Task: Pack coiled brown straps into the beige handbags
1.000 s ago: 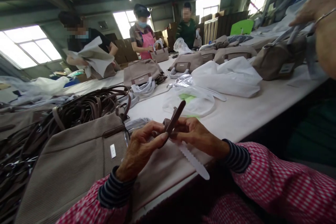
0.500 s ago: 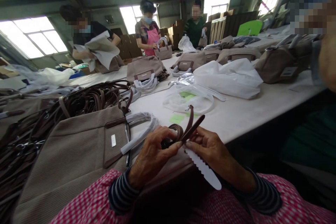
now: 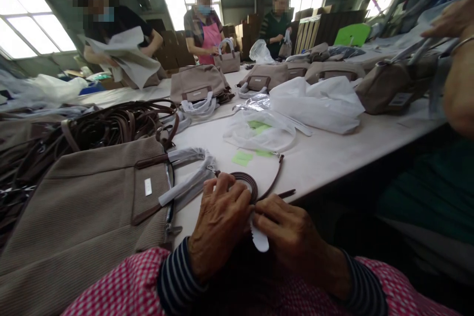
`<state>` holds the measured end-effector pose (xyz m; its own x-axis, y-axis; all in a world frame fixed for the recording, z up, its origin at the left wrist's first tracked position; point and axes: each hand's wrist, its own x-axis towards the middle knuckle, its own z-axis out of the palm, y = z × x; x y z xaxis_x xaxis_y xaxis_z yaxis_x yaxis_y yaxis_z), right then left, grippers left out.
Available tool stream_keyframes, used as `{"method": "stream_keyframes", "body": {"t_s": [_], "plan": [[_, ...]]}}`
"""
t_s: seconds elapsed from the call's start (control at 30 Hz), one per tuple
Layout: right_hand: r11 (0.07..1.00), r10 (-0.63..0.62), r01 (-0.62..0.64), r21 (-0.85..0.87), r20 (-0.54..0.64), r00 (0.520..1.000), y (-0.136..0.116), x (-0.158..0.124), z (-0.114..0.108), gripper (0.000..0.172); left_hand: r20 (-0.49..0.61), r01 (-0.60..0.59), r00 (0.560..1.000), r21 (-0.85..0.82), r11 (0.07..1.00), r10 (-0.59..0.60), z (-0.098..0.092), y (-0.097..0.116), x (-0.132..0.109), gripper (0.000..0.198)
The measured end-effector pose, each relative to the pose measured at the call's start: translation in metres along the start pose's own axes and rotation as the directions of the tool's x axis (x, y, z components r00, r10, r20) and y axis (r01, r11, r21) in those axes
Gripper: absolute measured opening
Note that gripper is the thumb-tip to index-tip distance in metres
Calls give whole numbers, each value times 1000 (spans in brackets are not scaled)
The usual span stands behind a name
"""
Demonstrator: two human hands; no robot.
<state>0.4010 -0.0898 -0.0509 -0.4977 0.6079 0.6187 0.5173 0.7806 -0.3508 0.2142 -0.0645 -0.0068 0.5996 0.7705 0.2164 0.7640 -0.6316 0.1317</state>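
Note:
A coiled brown leather strap (image 3: 249, 180) lies at the table's near edge, one end with a metal clasp reaching out over the white tabletop. My left hand (image 3: 224, 219) is closed over the near side of the coil. Beside it, my right hand (image 3: 291, 229) is closed in a pinch at the strap, where a white strip with a serrated edge (image 3: 260, 240) pokes out below the fingers. A dark strap tip shows past my right knuckles. Left of my hands lies a taupe ribbed handbag (image 3: 99, 192) with a wrapped handle (image 3: 196, 177). My fingertips are partly hidden.
Brown straps (image 3: 122, 126) are heaped at left. Green paper pieces (image 3: 242, 158), clear plastic and a white bag (image 3: 314, 106) lie ahead. More handbags (image 3: 200, 81) line the table. Several people work across it; a co-worker's arm (image 3: 459, 74) reaches in at right.
The strap coil has come down to the table edge, and its clasp end now lies outward. My left hand has turned palm-down over the coil. Less of the white strip shows.

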Motion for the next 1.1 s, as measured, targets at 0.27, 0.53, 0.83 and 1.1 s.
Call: {"method": "stream_keyframes", "body": {"t_s": [0.27, 0.53, 0.83, 1.1], "plan": [[871, 332, -307, 383, -1, 943, 10, 15, -9, 15, 13, 7, 1000, -177, 984, -5, 6, -3, -2, 16], [446, 596, -599, 665, 279, 753, 21, 43, -5, 16, -86, 63, 991, -415, 908, -107, 11, -10, -8, 12], [298, 591, -602, 741, 352, 726, 25, 57, -6, 25, -109, 208, 883, -781, 589, -456, 10, -12, 0, 25], [238, 599, -677, 696, 443, 666, 30, 64, -11, 35, -18, 284, 853, -823, 492, -522, 10, -20, 9, 17]]}}
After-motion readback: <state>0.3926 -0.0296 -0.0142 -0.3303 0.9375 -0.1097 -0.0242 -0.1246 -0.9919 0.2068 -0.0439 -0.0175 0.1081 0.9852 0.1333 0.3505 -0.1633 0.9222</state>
